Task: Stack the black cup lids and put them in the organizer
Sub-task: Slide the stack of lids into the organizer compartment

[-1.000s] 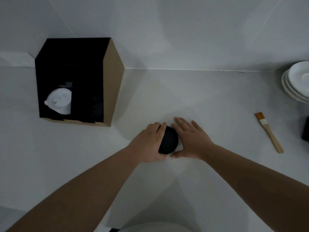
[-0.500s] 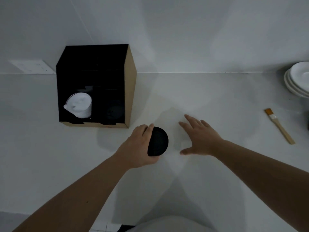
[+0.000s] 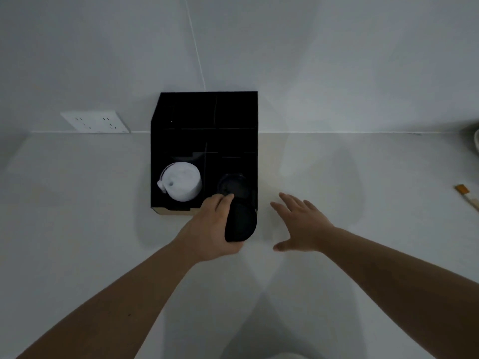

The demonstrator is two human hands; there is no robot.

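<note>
My left hand (image 3: 210, 229) grips a stack of black cup lids (image 3: 241, 221) by its side, held just at the front edge of the black organizer (image 3: 186, 112). The organizer stands against the wall, with a cardboard-coloured base edge. In its front right compartment lies another black lid stack (image 3: 234, 186), right behind the held stack. Its front left compartment holds a stack of white lids (image 3: 181, 184). My right hand (image 3: 302, 224) hovers flat over the counter to the right of the organizer, fingers spread, holding nothing.
A white wall socket (image 3: 94, 121) sits left of the organizer. A small brush with a wooden handle (image 3: 467, 195) lies at the far right edge. A white plate rim (image 3: 476, 141) shows at the right border. White counter surrounds the hands.
My left hand carried the black lid stack forward and left to the organizer's front right compartment. My right hand let go of the stack and stayed apart, open. The view shifted toward the organizer.
</note>
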